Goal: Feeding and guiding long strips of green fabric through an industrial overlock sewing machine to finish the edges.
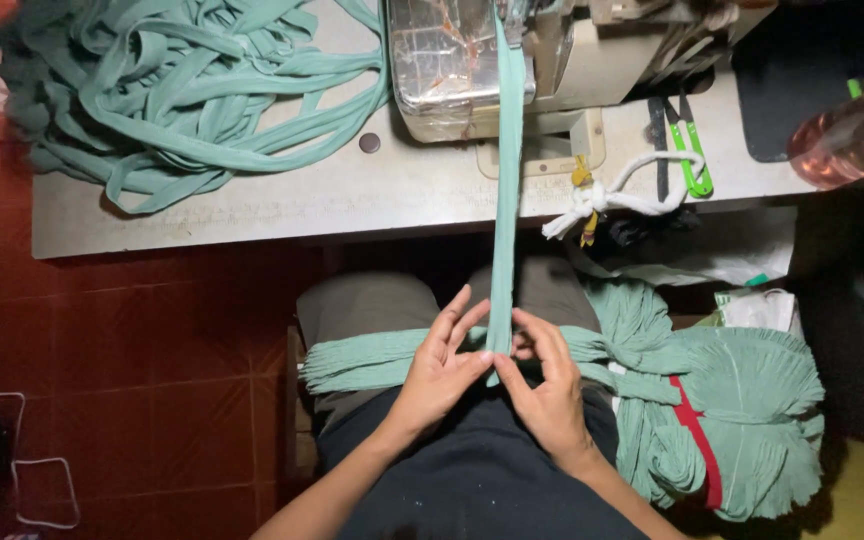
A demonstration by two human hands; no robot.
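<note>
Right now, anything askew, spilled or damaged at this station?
Nothing damaged or spilled. Both hands, left hand and right hand, pinch the green strip, which runs straight to the sewing machine. Sewn strips pile loosely.

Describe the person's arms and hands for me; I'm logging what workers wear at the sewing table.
Both forearms are bare, with no sleeves in view. The left hand and right hand wear no gloves, and no rings, watch or bracelets show. Fingernails look short and unpainted. Below the arms is a dark garment with small pale flecks.

Green fabric strip (505, 180); red band (697, 440) on green bundle (742, 400); red-brown floor tiles (152, 350).
</note>
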